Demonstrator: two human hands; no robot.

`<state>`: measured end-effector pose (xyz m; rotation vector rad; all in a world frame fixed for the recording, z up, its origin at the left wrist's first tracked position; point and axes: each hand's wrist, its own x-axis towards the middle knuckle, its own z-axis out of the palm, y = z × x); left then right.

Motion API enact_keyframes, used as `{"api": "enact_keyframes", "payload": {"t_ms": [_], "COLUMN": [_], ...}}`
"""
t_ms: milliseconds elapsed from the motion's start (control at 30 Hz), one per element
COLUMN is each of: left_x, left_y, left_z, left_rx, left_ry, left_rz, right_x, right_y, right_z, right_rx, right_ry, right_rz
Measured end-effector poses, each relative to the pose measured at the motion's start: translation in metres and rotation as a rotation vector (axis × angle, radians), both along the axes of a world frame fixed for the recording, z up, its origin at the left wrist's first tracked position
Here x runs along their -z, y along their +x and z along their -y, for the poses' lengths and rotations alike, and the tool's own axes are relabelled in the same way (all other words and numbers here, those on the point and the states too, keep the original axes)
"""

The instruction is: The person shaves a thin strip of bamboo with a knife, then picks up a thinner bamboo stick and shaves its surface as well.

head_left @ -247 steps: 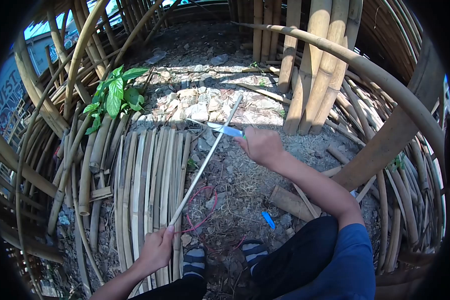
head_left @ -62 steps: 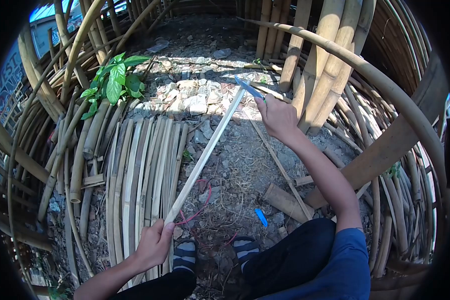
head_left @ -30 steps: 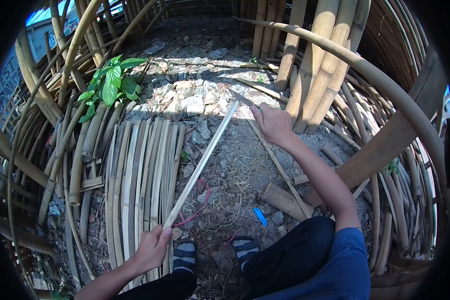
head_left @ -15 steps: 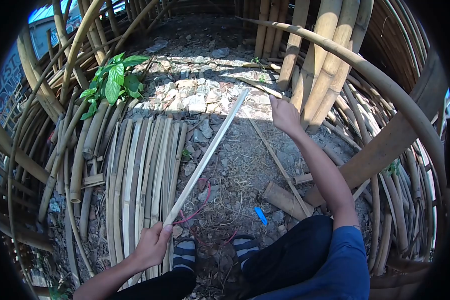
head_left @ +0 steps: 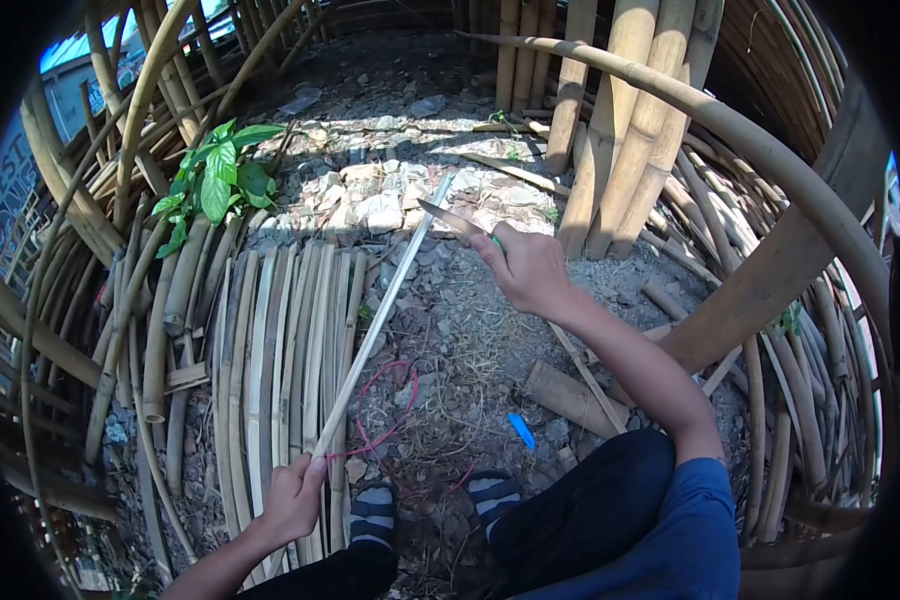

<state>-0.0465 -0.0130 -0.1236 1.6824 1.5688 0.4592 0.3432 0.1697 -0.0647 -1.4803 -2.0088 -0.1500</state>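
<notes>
My left hand (head_left: 292,500) is closed around the near end of a long, pale bamboo strip (head_left: 378,322), which slants up and away to the right. My right hand (head_left: 532,270) grips a knife (head_left: 452,218); a bit of green shows at its handle. The blade points left and crosses the strip close to its far end. Beneath my left hand, a row of split bamboo strips (head_left: 282,345) lies side by side on the ground. A loop of pink string (head_left: 413,395) curls beside the held strip.
A blue scrap (head_left: 521,431) and a short bamboo tube (head_left: 573,398) lie on the rubble right of my feet. Thick bamboo poles (head_left: 625,140) stand at the back right, and a bent pole (head_left: 760,145) arches over the right side. A leafy plant (head_left: 218,180) grows at left.
My right hand has come left and slightly down, bringing the knife blade across the strip. The strip's far end has shifted left; my left hand keeps its hold, slightly further left.
</notes>
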Motion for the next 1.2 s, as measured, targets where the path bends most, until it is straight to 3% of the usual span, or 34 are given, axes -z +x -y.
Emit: {"api": "enact_keyframes", "payload": {"t_ms": [467, 533, 600, 733, 800, 867, 967, 1000, 1067, 1133, 1200], "left_x": [-0.007, -0.003, -0.003, -0.004, 0.003, 0.002, -0.006, -0.008, -0.008, -0.005, -0.006], "left_y": [0.001, 0.001, 0.001, 0.001, 0.000, 0.003, 0.005, 0.005, 0.006, 0.007, 0.010], "left_z": [0.005, 0.005, 0.011, 0.006, 0.006, 0.006, 0.005, 0.006, 0.009, 0.001, 0.004], "left_rx": [0.020, 0.013, 0.014, 0.071, 0.060, 0.065, 0.065, 0.072, 0.078, 0.078, 0.066], "left_ry": [-0.049, -0.058, -0.075, -0.014, -0.055, -0.061, -0.027, -0.018, -0.010, -0.023, -0.058], "left_rz": [0.006, 0.024, 0.045, 0.035, 0.019, 0.012, 0.017, 0.028, 0.025, -0.065, -0.040], "right_x": [-0.006, -0.004, 0.001, -0.019, -0.022, -0.012, -0.007, -0.001, 0.009, 0.002, 0.010], "right_y": [-0.011, 0.001, 0.048, 0.052, 0.030, 0.016, 0.000, 0.008, 0.032, 0.030, 0.010], "right_z": [-0.003, -0.017, -0.066, -0.043, -0.022, -0.008, 0.008, -0.005, -0.033, -0.033, -0.023], "right_rx": [-0.248, -0.117, 0.370, 0.443, 0.155, 0.038, -0.346, -0.347, 0.093, 0.119, 0.144], "right_ry": [0.317, 0.286, -0.017, 0.101, 0.036, 0.077, 0.209, 0.212, 0.035, 0.006, 0.045], "right_rz": [-0.003, 0.065, -0.001, -0.054, -0.207, -0.175, -0.095, -0.097, 0.113, 0.226, 0.124]}}
